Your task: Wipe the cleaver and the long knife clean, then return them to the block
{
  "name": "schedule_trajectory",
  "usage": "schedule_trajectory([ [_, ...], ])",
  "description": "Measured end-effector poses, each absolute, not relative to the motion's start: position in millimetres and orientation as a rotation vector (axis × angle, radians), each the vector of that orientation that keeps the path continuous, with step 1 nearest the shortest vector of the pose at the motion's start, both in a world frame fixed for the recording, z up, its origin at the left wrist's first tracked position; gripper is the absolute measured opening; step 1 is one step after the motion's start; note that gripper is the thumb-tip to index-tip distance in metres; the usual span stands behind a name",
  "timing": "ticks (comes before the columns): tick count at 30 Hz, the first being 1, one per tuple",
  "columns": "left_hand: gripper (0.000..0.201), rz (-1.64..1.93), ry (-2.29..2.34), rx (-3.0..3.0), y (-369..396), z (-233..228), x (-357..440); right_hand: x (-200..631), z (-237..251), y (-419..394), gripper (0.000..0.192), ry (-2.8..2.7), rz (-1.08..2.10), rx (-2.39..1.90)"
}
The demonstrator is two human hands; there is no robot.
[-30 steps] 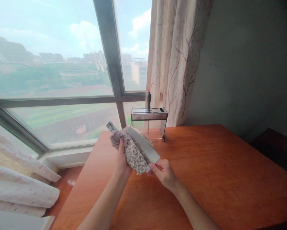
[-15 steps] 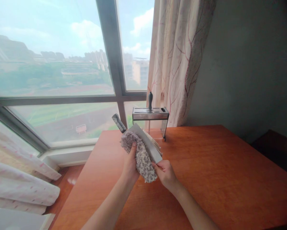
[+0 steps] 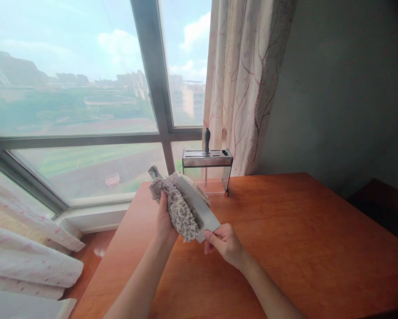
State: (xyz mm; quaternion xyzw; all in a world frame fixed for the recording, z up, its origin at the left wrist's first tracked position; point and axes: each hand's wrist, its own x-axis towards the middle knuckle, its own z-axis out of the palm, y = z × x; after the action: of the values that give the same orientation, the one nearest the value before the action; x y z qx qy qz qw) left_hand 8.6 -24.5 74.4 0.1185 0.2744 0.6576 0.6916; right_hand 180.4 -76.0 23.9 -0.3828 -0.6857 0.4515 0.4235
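Note:
A cleaver [image 3: 203, 212] with a broad grey blade is held in the air above the table, its dark handle [image 3: 153, 172] pointing up and left. My left hand [image 3: 167, 221] is closed round a fluffy grey-and-white cloth [image 3: 182, 212], thumb on top, pressing it against the blade. The cloth covers part of the blade and the lower handle. At the blade's front end, my right hand [image 3: 223, 241] pinches the corner between thumb and fingers. Paler fabric shows beyond the blade's far edge.
A knife block [image 3: 207, 160] with a metal slotted top and clear sides stands at the table's back edge, a dark-handled tool [image 3: 207, 141] upright in it. The brown wooden table [image 3: 278, 235] meets a window and a patterned curtain [image 3: 248, 88] behind.
My left hand and the cloth have shifted left along the blade toward the handle. More of the blade's front end now shows. My right hand keeps its pinch on the corner.

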Motion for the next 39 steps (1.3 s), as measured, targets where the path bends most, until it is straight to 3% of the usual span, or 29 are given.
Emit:
schedule_trajectory([
  [5, 0.025, 1.402, 0.698, 0.308, -30.7, 69.6, 19.5, 179.4, 16.9, -75.5, 0.054, -1.709, 1.101, -0.958],
  [15, 0.037, 1.459, 0.711, 0.436, -39.4, 79.5, 15.6, 207.1, 24.7, -62.9, 0.041, -1.888, 1.039, -0.952],
  [19, 0.047, 1.47, 0.752, 0.48, -41.0, 79.7, 16.3, 243.4, 57.4, -54.8, 0.046, -1.839, 0.971, -1.032],
  [22, 0.044, 1.405, 0.772, 0.506, -43.5, 77.3, 22.2, 250.4, 102.4, -45.5, 0.041, -1.624, 0.75, -1.083],
  [25, 0.044, 1.361, 0.78, 0.588, -46.3, 73.2, 29.6, 228.7, 154.9, -31.4, 0.03, -1.708, 0.643, -1.033],
  [28, 0.047, 1.343, 0.796, 0.695, -47.8, 70.0, 34.5, 189.6, 193.5, -14.5, 0.037, -1.892, 0.452, -1.049],
  [32, 0.047, 1.305, 0.826, 0.83, -48.0, 68.7, 35.5, 147.7, 211.3, 6.6, 0.054, -2.101, 0.172, -1.219],
  [36, 0.044, 1.304, 0.848, 0.907, -46.1, 68.4, 32.2, 137.2, 212.1, 15.3, 0.029, -2.204, 0.157, -1.271],
  [39, 0.045, 1.332, 0.875, 0.966, -43.9, 70.0, 29.1, 136.7, 208.6, 13.4, 0.024, -2.221, 0.22, -1.268],
])
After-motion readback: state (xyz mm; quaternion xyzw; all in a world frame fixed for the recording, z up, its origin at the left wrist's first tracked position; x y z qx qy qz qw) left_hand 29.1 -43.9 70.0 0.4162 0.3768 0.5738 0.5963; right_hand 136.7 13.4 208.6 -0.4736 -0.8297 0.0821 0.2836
